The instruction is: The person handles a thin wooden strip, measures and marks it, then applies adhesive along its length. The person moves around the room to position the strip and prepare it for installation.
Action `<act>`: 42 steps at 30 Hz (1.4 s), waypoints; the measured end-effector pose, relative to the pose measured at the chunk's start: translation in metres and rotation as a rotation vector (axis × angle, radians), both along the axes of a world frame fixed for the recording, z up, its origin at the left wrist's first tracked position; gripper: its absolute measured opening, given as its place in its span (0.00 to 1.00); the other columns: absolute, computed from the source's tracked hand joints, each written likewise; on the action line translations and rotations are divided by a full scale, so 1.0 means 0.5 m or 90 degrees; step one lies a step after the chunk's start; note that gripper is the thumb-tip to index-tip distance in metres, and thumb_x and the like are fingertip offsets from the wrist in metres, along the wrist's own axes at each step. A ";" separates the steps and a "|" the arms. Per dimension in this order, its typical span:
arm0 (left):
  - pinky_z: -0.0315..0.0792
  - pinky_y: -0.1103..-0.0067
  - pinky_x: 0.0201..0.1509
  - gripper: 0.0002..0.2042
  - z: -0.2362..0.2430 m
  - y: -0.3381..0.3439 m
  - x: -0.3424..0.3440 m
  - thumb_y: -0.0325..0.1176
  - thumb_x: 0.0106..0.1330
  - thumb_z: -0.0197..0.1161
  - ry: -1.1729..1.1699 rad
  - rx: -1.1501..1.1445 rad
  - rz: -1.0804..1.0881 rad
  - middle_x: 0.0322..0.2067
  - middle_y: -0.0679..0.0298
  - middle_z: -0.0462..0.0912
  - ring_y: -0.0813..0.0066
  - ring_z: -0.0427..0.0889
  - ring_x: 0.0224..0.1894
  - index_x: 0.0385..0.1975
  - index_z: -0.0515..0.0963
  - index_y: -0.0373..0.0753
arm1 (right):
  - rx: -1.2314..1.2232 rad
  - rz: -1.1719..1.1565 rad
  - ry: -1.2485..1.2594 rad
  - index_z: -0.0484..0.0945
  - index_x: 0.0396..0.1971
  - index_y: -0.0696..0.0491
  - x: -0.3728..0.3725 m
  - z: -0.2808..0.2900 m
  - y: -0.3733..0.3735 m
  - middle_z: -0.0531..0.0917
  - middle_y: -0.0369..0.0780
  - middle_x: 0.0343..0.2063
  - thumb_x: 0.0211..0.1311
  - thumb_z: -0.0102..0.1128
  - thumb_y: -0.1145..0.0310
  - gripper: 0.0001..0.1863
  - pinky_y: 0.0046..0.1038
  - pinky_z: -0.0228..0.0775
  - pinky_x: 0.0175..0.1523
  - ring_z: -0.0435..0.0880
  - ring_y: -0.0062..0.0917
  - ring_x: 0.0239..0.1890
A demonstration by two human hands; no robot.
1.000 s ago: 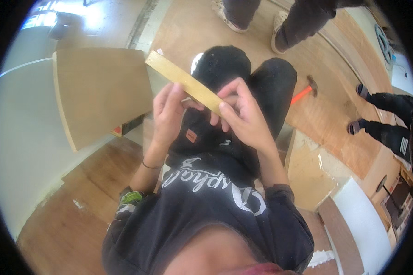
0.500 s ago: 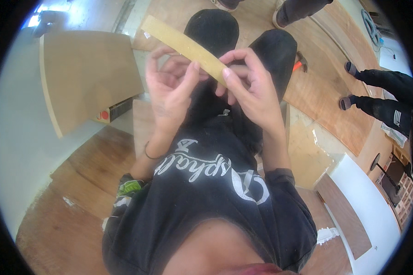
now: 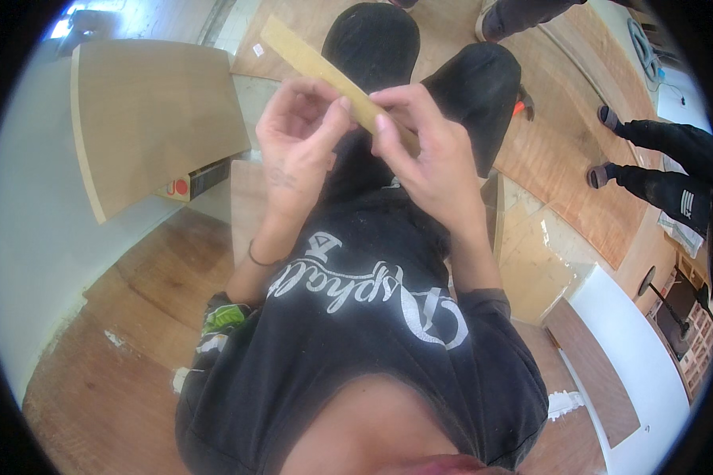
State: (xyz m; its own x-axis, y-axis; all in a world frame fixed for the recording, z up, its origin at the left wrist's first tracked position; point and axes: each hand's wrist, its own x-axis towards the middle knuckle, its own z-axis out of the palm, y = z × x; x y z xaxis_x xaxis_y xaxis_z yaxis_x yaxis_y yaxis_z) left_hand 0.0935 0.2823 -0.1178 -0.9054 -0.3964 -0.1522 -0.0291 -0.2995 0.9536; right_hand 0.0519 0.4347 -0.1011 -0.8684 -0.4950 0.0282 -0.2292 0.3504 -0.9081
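A flat, yellowish strip (image 3: 309,63), long and narrow, slants above my knees from upper left to lower right. My left hand (image 3: 301,123) pinches it near the middle, with the thumb on its face and the fingers behind. My right hand (image 3: 428,142) grips the lower right end between thumb and fingers, partly covering that end. Whether the strip is wood or another stiff material, I cannot tell.
Left of me leans a tan board (image 3: 162,127) with a box (image 3: 186,186) under its edge. A hammer (image 3: 524,104) with an orange handle lies beyond my right knee. Another person's legs (image 3: 657,154) reach in at right. A white panel (image 3: 634,348) stands at lower right.
The strip has tilted so that its face looks narrower, and its upper end has shifted slightly right. My right thumb has slid a little up and left along it.
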 end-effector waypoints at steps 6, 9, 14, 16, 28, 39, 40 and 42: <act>0.71 0.89 0.24 0.08 -0.022 0.004 0.006 0.22 0.60 0.66 0.032 -0.145 0.025 0.36 0.62 0.80 0.84 0.81 0.29 0.38 0.77 0.33 | 0.012 -0.020 0.087 0.72 0.42 0.50 0.007 -0.016 -0.011 0.79 0.42 0.17 0.64 0.57 0.70 0.08 0.36 0.71 0.26 0.83 0.36 0.22; 0.75 0.85 0.28 0.10 -0.019 0.009 0.023 0.20 0.57 0.67 0.089 -0.447 0.073 0.40 0.59 0.76 0.81 0.80 0.27 0.38 0.80 0.35 | 0.009 -0.015 0.106 0.72 0.44 0.50 0.014 -0.017 -0.012 0.79 0.42 0.17 0.64 0.57 0.70 0.10 0.36 0.71 0.26 0.82 0.37 0.21; 0.73 0.82 0.27 0.11 -0.003 0.012 0.045 0.20 0.54 0.69 0.024 -0.684 0.079 0.40 0.58 0.75 0.76 0.81 0.27 0.37 0.82 0.37 | 0.044 -0.011 0.020 0.75 0.52 0.53 0.016 -0.006 -0.012 0.84 0.45 0.27 0.65 0.58 0.71 0.16 0.27 0.74 0.35 0.86 0.32 0.28; 0.73 0.80 0.27 0.11 -0.004 0.010 0.045 0.21 0.54 0.69 0.016 -0.693 0.065 0.36 0.58 0.76 0.75 0.81 0.27 0.37 0.82 0.37 | 0.055 -0.014 0.071 0.76 0.53 0.53 0.018 -0.004 -0.017 0.83 0.46 0.26 0.64 0.59 0.69 0.17 0.28 0.74 0.34 0.85 0.34 0.27; 0.75 0.71 0.33 0.08 0.004 -0.067 0.015 0.23 0.55 0.66 0.159 -0.768 -0.240 0.31 0.61 0.79 0.61 0.82 0.32 0.34 0.78 0.36 | 0.050 0.055 -0.106 0.80 0.48 0.57 -0.012 -0.038 -0.005 0.78 0.37 0.16 0.67 0.55 0.63 0.16 0.24 0.66 0.27 0.76 0.17 0.19; 0.74 0.72 0.28 0.09 0.001 -0.067 -0.021 0.23 0.45 0.67 0.261 -0.905 -0.289 0.25 0.65 0.74 0.66 0.79 0.28 0.25 0.74 0.39 | 0.000 0.092 -0.222 0.82 0.45 0.56 -0.028 -0.038 0.005 0.79 0.41 0.16 0.67 0.55 0.60 0.16 0.29 0.70 0.31 0.79 0.24 0.20; 0.74 0.72 0.28 0.09 -0.007 -0.070 -0.022 0.23 0.45 0.67 0.267 -0.886 -0.291 0.25 0.65 0.74 0.65 0.79 0.28 0.25 0.74 0.39 | -0.004 0.089 -0.223 0.82 0.44 0.56 -0.025 -0.044 0.006 0.80 0.42 0.17 0.67 0.55 0.60 0.16 0.29 0.71 0.31 0.80 0.24 0.20; 0.73 0.72 0.28 0.09 -0.021 -0.090 -0.023 0.24 0.45 0.67 0.248 -0.842 -0.304 0.24 0.63 0.73 0.64 0.78 0.27 0.25 0.74 0.38 | 0.004 0.070 -0.206 0.81 0.44 0.55 -0.025 -0.053 0.012 0.80 0.43 0.18 0.67 0.55 0.60 0.16 0.30 0.71 0.32 0.81 0.26 0.21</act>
State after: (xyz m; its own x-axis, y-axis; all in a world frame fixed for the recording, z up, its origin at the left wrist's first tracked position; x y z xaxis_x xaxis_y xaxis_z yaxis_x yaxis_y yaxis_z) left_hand 0.0821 0.2374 -0.1284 -0.8862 0.2943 0.3577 0.4464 0.7486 0.4901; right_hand 0.0392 0.4409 -0.1273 -0.7736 -0.5850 -0.2435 0.0338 0.3455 -0.9378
